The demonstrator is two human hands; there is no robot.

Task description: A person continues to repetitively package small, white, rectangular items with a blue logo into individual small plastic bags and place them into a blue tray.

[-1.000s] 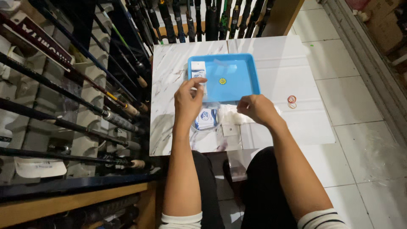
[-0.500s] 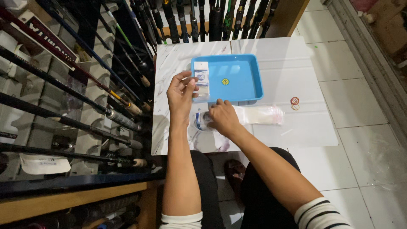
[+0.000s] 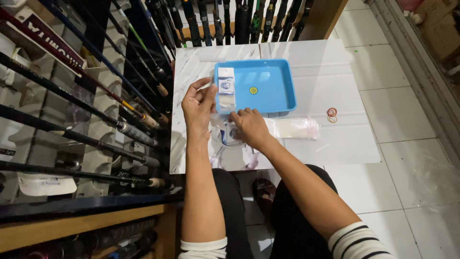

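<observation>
- Floor [image 3: 407, 158]: large white glazed tiles with thin dark grout lines, reflecting soft overhead light.
- Bench [image 3: 326, 62]: low, white marble-patterned top, set on the tiled floor.
- Rod rack [image 3: 86, 120]: dark fishing rods lying in slanted rows along the left side; more rods [image 3: 225, 19] stand upright behind the bench.
- Wooden shelf edge [image 3: 81, 230]: lower left, beneath the rack.
- Threshold strip [image 3: 421, 67]: grey, running along the right side.
</observation>
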